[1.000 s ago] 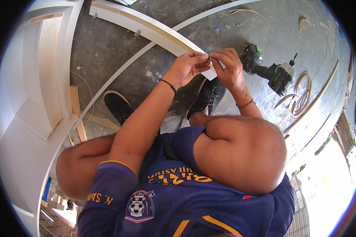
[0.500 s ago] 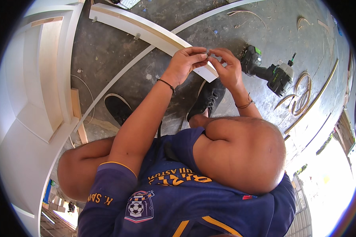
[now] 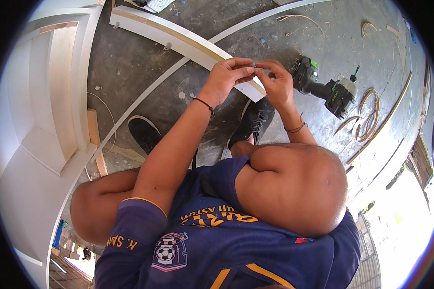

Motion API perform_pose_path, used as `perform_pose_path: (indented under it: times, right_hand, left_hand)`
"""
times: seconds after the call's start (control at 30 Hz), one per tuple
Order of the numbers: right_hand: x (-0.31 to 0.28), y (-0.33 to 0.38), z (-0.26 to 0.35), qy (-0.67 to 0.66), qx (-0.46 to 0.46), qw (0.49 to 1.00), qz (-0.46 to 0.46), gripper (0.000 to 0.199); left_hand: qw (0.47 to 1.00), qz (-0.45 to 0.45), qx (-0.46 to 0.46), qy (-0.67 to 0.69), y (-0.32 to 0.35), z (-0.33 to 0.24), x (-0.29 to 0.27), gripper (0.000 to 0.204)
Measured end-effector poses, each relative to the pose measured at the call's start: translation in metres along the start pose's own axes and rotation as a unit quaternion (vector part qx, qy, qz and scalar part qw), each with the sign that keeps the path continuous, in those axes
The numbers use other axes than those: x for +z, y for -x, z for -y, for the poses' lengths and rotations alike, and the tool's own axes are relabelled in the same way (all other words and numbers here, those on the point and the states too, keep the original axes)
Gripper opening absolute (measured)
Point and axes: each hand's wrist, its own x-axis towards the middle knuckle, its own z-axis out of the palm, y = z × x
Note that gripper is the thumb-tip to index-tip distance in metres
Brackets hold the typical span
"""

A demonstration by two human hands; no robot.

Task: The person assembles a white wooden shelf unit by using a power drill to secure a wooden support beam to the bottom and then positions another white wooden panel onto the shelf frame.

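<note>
Both my hands meet above the near end of a long white board (image 3: 190, 43) with a bare wooden edge. My left hand (image 3: 226, 79) pinches with thumb and forefinger, and my right hand (image 3: 276, 82) does the same, their fingertips touching. Between them is a small dark piece (image 3: 254, 67), mostly hidden by the fingers and too small to name. Small metal brackets (image 3: 167, 46) stick out along the board's left side. A cordless drill (image 3: 325, 89) with a dark body and green accents lies on the floor just right of my right hand.
A tall white cabinet (image 3: 21, 159) stands at my left. A thin white strip (image 3: 149, 86) crosses the floor beneath the board. Coiled edging strip (image 3: 369, 115) lies beyond the drill, near a long thin strip (image 3: 383, 115). My black shoes (image 3: 253, 120) stand close to the board.
Hardly anything differs. My fingertips have shifted slightly around the small piece, and less of it shows now.
</note>
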Motion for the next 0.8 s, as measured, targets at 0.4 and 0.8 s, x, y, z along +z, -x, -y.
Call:
perform_pose_path:
  times: [0.4,0.8]
  right_hand:
    - [0.006,0.001,-0.008,-0.075,0.048,0.996,-0.024,0.018]
    - [0.014,0.002,-0.019,-0.2,0.11,0.973,-0.046,0.019]
  left_hand:
    - [0.999,-0.026,0.019,0.0,-0.003,0.004,0.003,0.021]
    - [0.998,-0.038,0.038,-0.034,-0.004,0.001,0.009,0.026]
